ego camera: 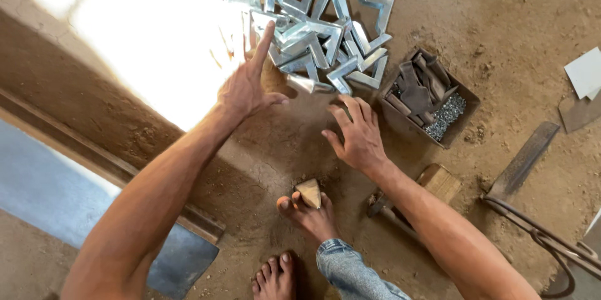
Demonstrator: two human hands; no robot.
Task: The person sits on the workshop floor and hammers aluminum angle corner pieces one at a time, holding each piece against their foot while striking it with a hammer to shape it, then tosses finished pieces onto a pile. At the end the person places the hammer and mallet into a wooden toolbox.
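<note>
- The pile of metal corner brackets (325,37) lies on the dirt floor (513,18), within easy arm's reach.
- The left hand (247,84) is spread loose, index finger stretched onto the pile's near-left edge, grasping nothing.
- The right hand (354,134) hovers relaxed just below the pile, empty.
- A cardboard tray (432,96) of screws and brown pieces sits right of the pile.
- A wooden wedge (309,192) rests against a bare foot (310,215) below the pile.

both arms are bare from elbow to wrist, with no sleeves, watch or rings on the left hand (245,90) or the right hand (357,137). the feet are bare too, and one leg wears faded blue denim jeans with a rolled cuff (341,261) at the ankle.
</note>
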